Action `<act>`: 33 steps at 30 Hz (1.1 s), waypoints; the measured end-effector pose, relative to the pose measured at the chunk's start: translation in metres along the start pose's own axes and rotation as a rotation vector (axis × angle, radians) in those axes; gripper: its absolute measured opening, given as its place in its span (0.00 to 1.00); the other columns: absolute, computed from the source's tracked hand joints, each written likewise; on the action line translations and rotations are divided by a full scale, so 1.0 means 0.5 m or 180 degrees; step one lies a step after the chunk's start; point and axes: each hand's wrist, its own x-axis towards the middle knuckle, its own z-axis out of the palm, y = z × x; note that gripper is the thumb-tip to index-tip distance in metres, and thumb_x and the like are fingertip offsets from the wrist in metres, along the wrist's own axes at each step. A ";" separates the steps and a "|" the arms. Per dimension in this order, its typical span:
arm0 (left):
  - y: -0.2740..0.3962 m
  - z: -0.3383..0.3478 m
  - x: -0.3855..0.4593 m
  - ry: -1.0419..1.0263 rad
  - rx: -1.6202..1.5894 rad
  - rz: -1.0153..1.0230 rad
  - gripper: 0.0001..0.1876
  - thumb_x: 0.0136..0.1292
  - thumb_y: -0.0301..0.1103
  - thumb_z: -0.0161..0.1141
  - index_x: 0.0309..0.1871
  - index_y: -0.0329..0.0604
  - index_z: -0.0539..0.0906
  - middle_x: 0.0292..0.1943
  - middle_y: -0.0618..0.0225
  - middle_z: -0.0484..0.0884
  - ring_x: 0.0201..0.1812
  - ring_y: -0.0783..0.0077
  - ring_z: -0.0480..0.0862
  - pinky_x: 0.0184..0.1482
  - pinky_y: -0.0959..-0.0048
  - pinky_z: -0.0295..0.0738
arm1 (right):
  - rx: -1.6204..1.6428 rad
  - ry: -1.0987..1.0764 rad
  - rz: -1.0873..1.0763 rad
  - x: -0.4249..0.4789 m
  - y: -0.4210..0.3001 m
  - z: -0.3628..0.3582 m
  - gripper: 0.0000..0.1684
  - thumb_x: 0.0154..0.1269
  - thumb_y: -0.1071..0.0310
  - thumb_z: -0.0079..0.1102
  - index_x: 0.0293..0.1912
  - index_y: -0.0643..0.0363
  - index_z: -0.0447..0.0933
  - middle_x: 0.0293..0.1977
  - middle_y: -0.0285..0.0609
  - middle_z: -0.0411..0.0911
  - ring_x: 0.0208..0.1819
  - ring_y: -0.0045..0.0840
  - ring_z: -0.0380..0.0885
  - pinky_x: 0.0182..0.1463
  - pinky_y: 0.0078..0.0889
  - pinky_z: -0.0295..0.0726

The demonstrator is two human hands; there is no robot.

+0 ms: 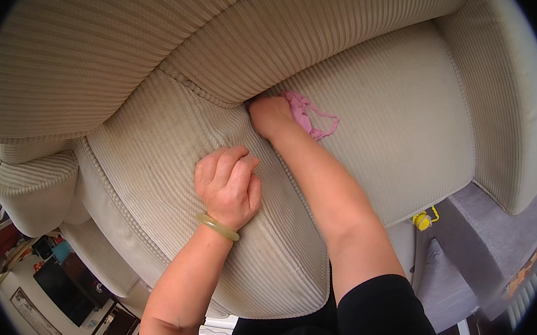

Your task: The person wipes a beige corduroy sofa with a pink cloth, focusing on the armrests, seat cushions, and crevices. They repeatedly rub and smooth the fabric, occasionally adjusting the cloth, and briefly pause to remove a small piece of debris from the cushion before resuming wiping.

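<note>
My left hand [229, 183], with a pale green bangle [217, 226] at its wrist, rests with curled fingers on a striped beige sofa seat cushion [153, 156]. I cannot see anything held in it. My right hand [269, 114] reaches down at the back of the gap between two seat cushions, close to the backrest. Its fingers are hidden in the gap. Against its far side lies a crumpled pink cloth [301, 115] with a thin strap or loop, on the right seat cushion [399, 117].
The sofa backrest [271, 37] rises behind both hands, and a padded armrest [503, 93] stands at the right. Below the right cushion's front edge is a yellow cap with a handle [423, 221]. A television [65, 288] is at the lower left.
</note>
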 end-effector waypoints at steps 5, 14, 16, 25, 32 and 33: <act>-0.006 -0.004 -0.006 -0.0062 -0.0009 -0.0034 0.12 0.42 0.26 0.61 0.34 0.47 0.82 0.39 0.69 0.81 0.42 0.63 0.80 0.46 0.65 0.72 | 0.0066 0.0269 -0.0039 -0.123 -0.004 0.075 0.23 0.64 0.70 0.49 0.57 0.67 0.73 0.42 0.53 0.82 0.38 0.41 0.84 0.39 0.44 0.82; -0.005 -0.007 -0.004 -0.0050 -0.0111 -0.0063 0.12 0.42 0.25 0.61 0.34 0.46 0.81 0.39 0.68 0.81 0.42 0.63 0.80 0.47 0.66 0.71 | 0.0286 -0.0565 0.0397 -0.190 -0.010 -0.026 0.12 0.62 0.68 0.54 0.44 0.53 0.82 0.40 0.51 0.81 0.40 0.43 0.83 0.39 0.46 0.81; -0.002 -0.005 -0.003 -0.0066 -0.0114 -0.0085 0.12 0.42 0.25 0.61 0.34 0.47 0.81 0.39 0.68 0.81 0.42 0.62 0.80 0.46 0.66 0.71 | 0.1094 0.1165 0.0829 -0.144 -0.009 -0.031 0.09 0.60 0.66 0.57 0.41 0.49 0.82 0.38 0.48 0.80 0.36 0.46 0.82 0.40 0.49 0.80; -0.007 -0.003 -0.002 -0.0154 -0.0042 -0.0020 0.13 0.42 0.29 0.62 0.36 0.48 0.82 0.42 0.68 0.81 0.44 0.64 0.80 0.45 0.65 0.72 | 0.0775 0.0897 0.0214 -0.030 -0.006 0.016 0.14 0.66 0.66 0.51 0.48 0.59 0.78 0.43 0.52 0.80 0.45 0.43 0.81 0.45 0.43 0.82; 0.001 -0.009 0.005 -0.0170 -0.0084 -0.0075 0.13 0.42 0.25 0.61 0.35 0.47 0.81 0.41 0.68 0.81 0.43 0.62 0.80 0.47 0.65 0.71 | 0.0040 -0.0365 -0.0146 -0.167 0.000 0.054 0.12 0.64 0.67 0.51 0.40 0.60 0.83 0.43 0.49 0.81 0.42 0.41 0.83 0.43 0.44 0.83; -0.001 -0.008 0.005 -0.0178 -0.0090 -0.0067 0.13 0.42 0.25 0.61 0.35 0.47 0.81 0.41 0.68 0.81 0.44 0.62 0.80 0.47 0.65 0.71 | 0.0030 -0.0520 -0.0123 -0.185 0.000 0.049 0.12 0.63 0.67 0.52 0.40 0.60 0.82 0.42 0.49 0.81 0.42 0.41 0.83 0.42 0.44 0.83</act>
